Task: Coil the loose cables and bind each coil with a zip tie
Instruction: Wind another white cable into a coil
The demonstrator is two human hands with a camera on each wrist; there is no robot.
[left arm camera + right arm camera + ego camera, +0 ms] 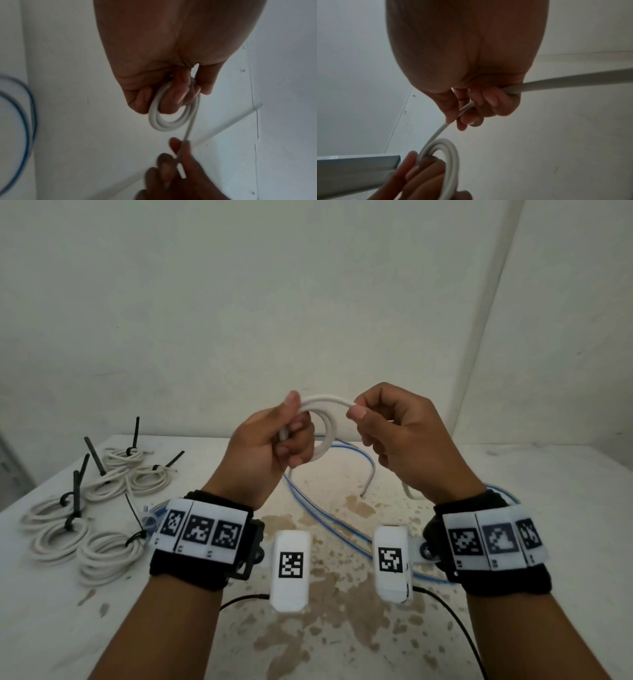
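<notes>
Five white coils [82,522] bound with black zip ties lie at nine o'clock on the stained table [342,628]; the task looks well along. Above its middle, the left hand [270,446] grips a small white cable coil [323,436] while the right hand [404,440] pinches the free length feeding it. This one needs tying; a blue cable [329,515] lies loose below. No containers show

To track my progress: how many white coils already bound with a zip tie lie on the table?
6, all on the table's left side: far coil, two middle coils, two left-edge coils, nearest coil. Overlapping loops could hide another.
</notes>
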